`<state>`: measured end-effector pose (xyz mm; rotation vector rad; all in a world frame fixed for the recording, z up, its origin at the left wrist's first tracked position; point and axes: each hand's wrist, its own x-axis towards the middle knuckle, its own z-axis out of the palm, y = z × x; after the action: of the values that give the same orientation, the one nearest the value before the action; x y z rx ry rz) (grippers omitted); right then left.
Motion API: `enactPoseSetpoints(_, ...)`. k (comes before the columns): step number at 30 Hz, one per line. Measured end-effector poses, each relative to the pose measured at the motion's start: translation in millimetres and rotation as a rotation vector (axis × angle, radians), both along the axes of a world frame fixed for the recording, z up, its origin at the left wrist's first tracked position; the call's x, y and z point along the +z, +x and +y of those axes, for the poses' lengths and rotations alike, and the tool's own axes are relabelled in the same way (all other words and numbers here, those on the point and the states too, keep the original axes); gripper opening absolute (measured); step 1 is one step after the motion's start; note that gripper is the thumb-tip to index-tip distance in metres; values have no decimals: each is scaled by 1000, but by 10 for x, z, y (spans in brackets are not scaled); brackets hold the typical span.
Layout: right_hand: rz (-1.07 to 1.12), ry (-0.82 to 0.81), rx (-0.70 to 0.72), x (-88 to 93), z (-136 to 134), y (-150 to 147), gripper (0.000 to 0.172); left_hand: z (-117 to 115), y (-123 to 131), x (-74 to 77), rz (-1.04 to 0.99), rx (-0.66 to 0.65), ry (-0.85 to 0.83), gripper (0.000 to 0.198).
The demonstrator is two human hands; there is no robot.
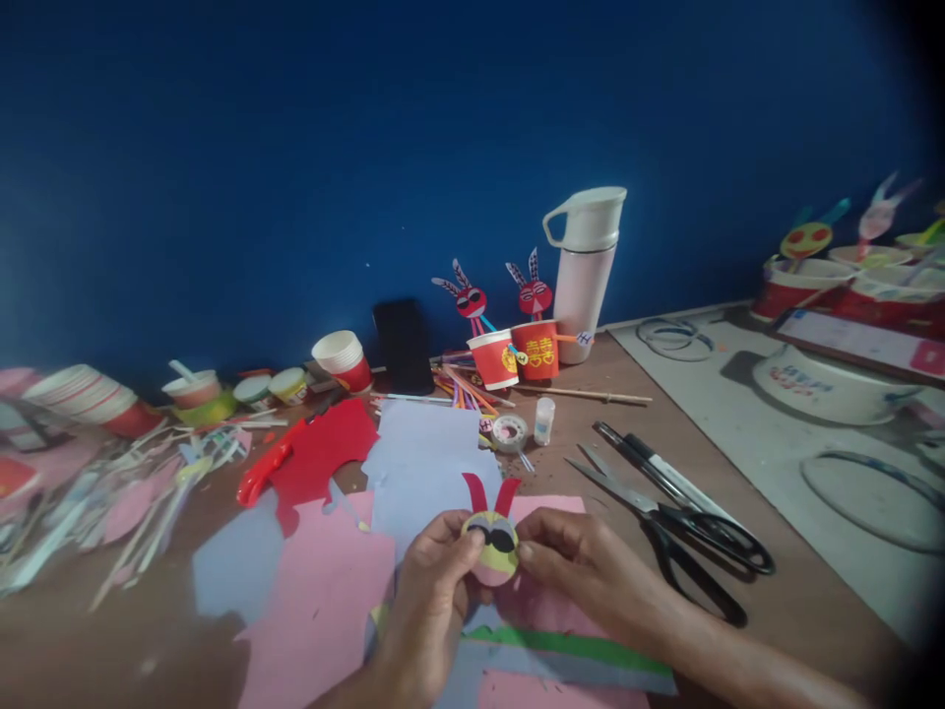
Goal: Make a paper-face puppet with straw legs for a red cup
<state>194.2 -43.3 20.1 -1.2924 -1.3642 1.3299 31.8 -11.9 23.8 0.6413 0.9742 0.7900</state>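
Both hands hold one small paper face [492, 543]: a yellow and pink round piece with black eyes and two red ears sticking up. My left hand [430, 591] pinches its left edge with thumb and fingers closed. On the right edge, my right hand [583, 569] pinches it the same way. The piece is held just above pink paper sheets [325, 601] and pale blue paper sheets [424, 463] on the brown table [783, 601].
Black scissors [683, 532] and a pen [664, 471] lie right of my hands. Behind stand two red paper cups with rabbit figures [521, 350], a white flask [583, 271], a tape roll [510, 431], a small glue bottle [544, 418], a phone [403, 345], red paper [321, 453] and cup stacks [89, 394].
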Motion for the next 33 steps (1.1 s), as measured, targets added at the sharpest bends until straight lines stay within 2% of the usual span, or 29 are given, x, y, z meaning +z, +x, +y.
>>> enactPoseSetpoints(5, -39, -7, -56, -17, 35, -93, 24, -14, -32, -45, -40, -38, 52, 10)
enactPoseSetpoints(14, 12, -103, -53, -132, 54, -35, 23, -11, -199, -274, 50, -163, 136, 29)
enactPoseSetpoints(20, -8, -109, -67, -143, 43, -31, 25, 2, -211, -237, 38, -195, 161, 30)
enactPoseSetpoints(24, -9, -110, -80, -138, 31, -56, 24, -13, -226, -244, 115, -243, 188, 25)
enactPoseSetpoints(29, 2, -100, -56, -133, -9, -68, 31, -19, -203, -261, 190, -228, 184, 22)
enactPoseSetpoints(33, -32, -84, -42, -200, -82, -78, 32, -27, -188, -258, 188, -209, 173, 23)
